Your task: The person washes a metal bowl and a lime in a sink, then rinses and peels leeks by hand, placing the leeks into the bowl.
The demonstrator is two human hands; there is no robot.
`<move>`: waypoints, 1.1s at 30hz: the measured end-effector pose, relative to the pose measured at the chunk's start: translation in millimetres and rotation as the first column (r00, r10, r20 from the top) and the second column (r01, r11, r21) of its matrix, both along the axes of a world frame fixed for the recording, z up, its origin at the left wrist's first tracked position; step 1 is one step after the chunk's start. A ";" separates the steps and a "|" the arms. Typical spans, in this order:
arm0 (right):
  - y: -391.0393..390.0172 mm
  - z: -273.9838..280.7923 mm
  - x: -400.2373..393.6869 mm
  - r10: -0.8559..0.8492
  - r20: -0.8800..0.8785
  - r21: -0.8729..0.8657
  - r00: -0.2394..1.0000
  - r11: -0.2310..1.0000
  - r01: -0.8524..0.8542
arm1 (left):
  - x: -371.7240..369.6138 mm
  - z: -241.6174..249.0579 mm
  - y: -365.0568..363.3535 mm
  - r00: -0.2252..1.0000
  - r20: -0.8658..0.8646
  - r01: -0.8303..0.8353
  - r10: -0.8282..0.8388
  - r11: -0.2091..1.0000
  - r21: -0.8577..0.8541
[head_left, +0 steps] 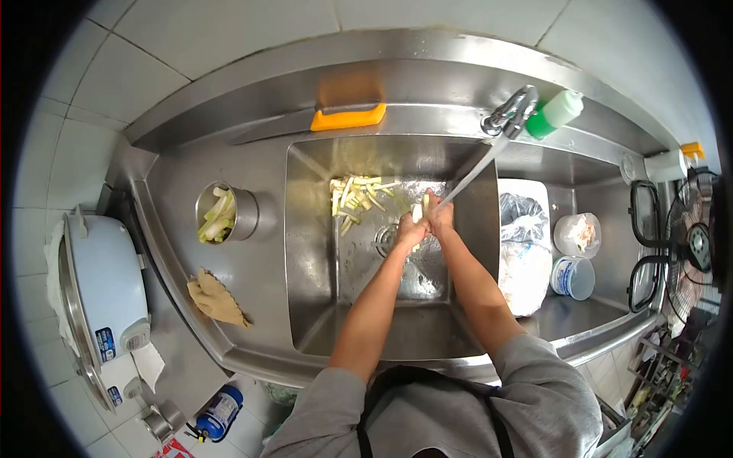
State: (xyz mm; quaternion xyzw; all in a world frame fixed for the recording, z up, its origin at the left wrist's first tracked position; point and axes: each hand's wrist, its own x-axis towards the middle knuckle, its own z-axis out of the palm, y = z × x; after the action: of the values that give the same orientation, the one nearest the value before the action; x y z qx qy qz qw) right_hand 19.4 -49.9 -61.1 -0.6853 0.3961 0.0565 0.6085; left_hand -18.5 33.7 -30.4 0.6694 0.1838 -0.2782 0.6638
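The left hand (411, 231) and right hand (440, 216) meet inside the sink basin (435, 330), both closed around a few pale stalk pieces (425, 204); we cannot tell how the fingers share them. More cut pieces (355, 195) lie loose on the basin's floor, toward its far left corner. The faucet (513, 116), on the basin's far rim, sends a water stream (476, 169) down onto the hands.

We judge slipping the likeliest trouble: wet skin and smooth stalks could let a piece shoot out. Running water could also nudge loose bits toward the drain (384, 241) in the basin's floor and clog it. Beyond the basin's far edge lies a knife (349, 117); a careless reach there could knock it in or cut someone. Left of the basin, we think an elbow could tip the metal pot (245, 214) of stalks.
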 end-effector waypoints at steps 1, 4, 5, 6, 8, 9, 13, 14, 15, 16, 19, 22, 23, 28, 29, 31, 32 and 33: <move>-3.4 6.4 0.0 -0.011 0.015 0.000 1.000 1.000 0.011 | 0.6 7.0 -2.1 1.000 0.015 0.011 -0.011 1.000 0.000; -14.0 20.7 2.3 -0.074 0.096 0.121 0.993 0.991 0.062 | 2.3 26.4 -10.8 0.991 0.132 -0.031 0.033 0.999 -0.017; -15.6 24.1 0.8 -0.078 0.108 0.120 0.991 0.991 0.065 | 3.6 30.1 -12.8 0.980 0.149 -0.128 0.131 0.991 -0.030; -13.2 40.7 -2.0 -0.129 0.186 0.347 0.974 0.936 0.058 | 6.2 34.2 -14.3 0.960 0.167 -0.221 0.225 0.974 -0.045; -13.5 78.9 -4.1 -0.144 0.195 0.551 0.970 0.834 0.013 | 10.3 46.8 -13.8 0.961 0.249 -0.138 0.117 0.988 0.066; -10.7 80.0 -4.5 -0.149 0.201 0.552 0.968 0.834 0.014 | 10.9 51.6 -13.5 0.953 0.304 -0.067 0.007 0.980 0.187; -12.7 76.6 -5.8 -0.199 0.257 0.686 0.946 0.727 -0.033 | 9.9 64.3 -14.4 0.905 0.421 -0.211 0.060 0.923 0.322; -17.5 69.7 -5.1 -0.166 0.245 0.740 0.955 0.669 -0.074 | 6.4 64.6 -10.2 0.909 0.405 -0.281 0.102 0.868 0.411; -23.0 62.3 -3.0 -0.132 0.238 0.789 0.962 0.604 -0.112 | 4.0 63.2 -5.4 0.907 0.395 -0.343 0.146 0.799 0.494; -27.1 64.1 -1.4 -0.106 0.245 0.750 0.964 0.651 -0.119 | 2.9 55.6 2.2 0.916 0.374 -0.341 0.146 0.777 0.530; -36.0 80.9 2.7 -0.074 0.165 0.824 0.984 0.558 -0.096 | -5.4 46.1 18.1 0.939 0.342 -0.194 -0.028 0.779 0.596; -36.2 93.0 1.2 -0.013 0.206 0.724 0.978 0.674 -0.143 | -5.0 53.7 18.5 0.980 0.186 -0.021 -0.075 0.884 0.468; -34.9 95.6 0.0 0.036 0.214 0.618 0.976 0.769 -0.164 | -3.1 56.6 15.8 0.952 0.242 0.012 -0.190 0.810 0.587; -35.4 103.6 -7.1 0.156 0.252 0.259 0.955 0.940 -0.222 | 21.5 75.0 -18.7 0.983 0.090 -0.161 0.162 0.987 -0.020; -36.5 101.8 -7.5 0.062 0.284 0.326 0.957 0.932 -0.157 | 24.7 86.4 -26.4 0.986 0.056 -0.151 0.155 0.986 -0.075; -41.5 100.5 -6.6 -0.043 0.310 0.388 0.950 0.918 -0.085 | 28.1 94.9 -42.7 0.980 0.109 -0.154 0.168 0.980 -0.128; -43.1 99.3 -6.3 -0.158 0.363 0.502 0.918 0.863 -0.050 | 28.5 98.5 -48.3 0.969 0.156 -0.161 0.189 0.971 -0.175; -43.4 99.9 -6.4 -0.273 0.398 0.610 0.876 0.792 -0.030 | 28.3 100.8 -52.3 0.970 0.155 -0.157 0.185 0.972 -0.177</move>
State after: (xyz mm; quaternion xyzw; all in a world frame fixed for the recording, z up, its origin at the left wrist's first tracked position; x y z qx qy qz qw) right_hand 13.0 -93.3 38.8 -0.4226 0.2444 -0.0283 0.8723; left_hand 9.8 -18.6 70.4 0.6156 0.1602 -0.1755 0.7514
